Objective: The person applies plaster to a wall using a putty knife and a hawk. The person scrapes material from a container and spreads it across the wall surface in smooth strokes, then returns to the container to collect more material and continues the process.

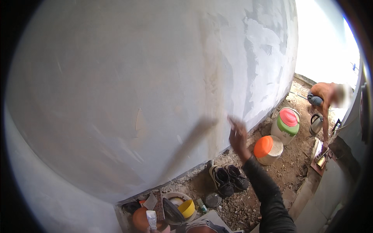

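Observation:
My right hand, in a dark sleeve, is raised beside the grey plastered wall. Its fingers stretch out toward a brownish vertical strip on the wall; motion blurs them and I see nothing in them. Whether the fingertips touch the wall, I cannot tell. At the lower edge, only a sliver of my left hand shows, at the base of a pale flat-bladed scraper smeared with white. An orange-brown bowl lies behind the scraper, and a yellow bowl sits in a basin close by.
Dark shoes stand at the wall's foot. Beyond my right arm are an orange-topped bucket and a pail with a red and green lid. A co-worker crouches farther right, reaching down, near a metal kettle.

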